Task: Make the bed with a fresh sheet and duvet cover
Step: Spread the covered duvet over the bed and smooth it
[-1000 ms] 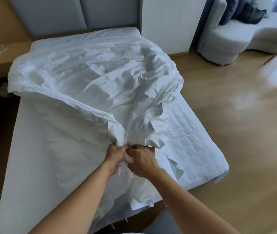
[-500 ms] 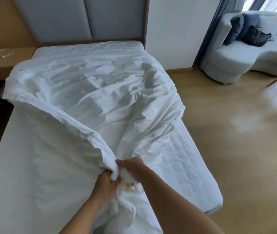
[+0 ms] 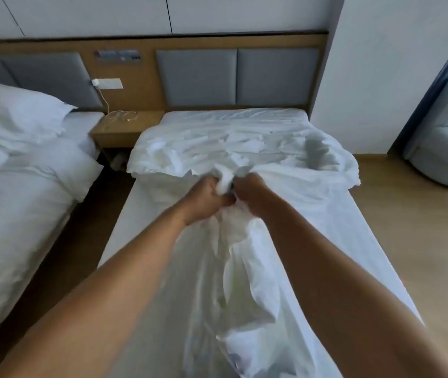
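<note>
A crumpled white sheet (image 3: 244, 148) lies bunched over the upper half of the single bed (image 3: 375, 241), whose mattress shows white along both sides. My left hand (image 3: 206, 197) and my right hand (image 3: 252, 192) are held out close together over the middle of the bed. Both grip a gathered edge of the sheet between them. A loose fold of the same cloth hangs down from my hands toward me, between my forearms. My fingertips are buried in the fabric.
A second bed (image 3: 21, 181) with a pillow and white duvet stands at the left across a narrow dark gap. A wooden nightstand (image 3: 127, 129) with a cable sits between the headboards. Wooden floor (image 3: 413, 236) and a pale armchair (image 3: 446, 148) lie to the right.
My arms have stretched forward and up, carrying the gripped sheet edge toward the headboard. My view has lifted and turned left, bringing the second bed into sight.
</note>
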